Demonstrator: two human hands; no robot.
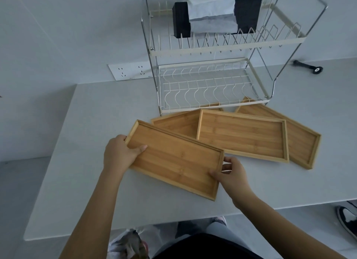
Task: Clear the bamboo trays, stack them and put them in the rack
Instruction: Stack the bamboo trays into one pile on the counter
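Note:
Several empty bamboo trays lie on the white table in front of a two-tier wire rack [212,52]. The nearest tray [173,160] is held at both short ends: my left hand [120,152] grips its left end with the thumb inside, and my right hand [232,174] grips its right end. A second tray [241,135] lies just beyond it, overlapping a third tray [177,123] on the left and a fourth tray [301,140] on the right. The far corners of the third and fourth trays reach under the rack's front edge.
A black tissue box [180,18] with white tissue sits on the rack's upper tier; the lower tier [208,84] holds nothing. A black tool [307,66] lies on the table at the back right. A wall socket [131,71] sits left of the rack. A shoe [347,220] shows at the right.

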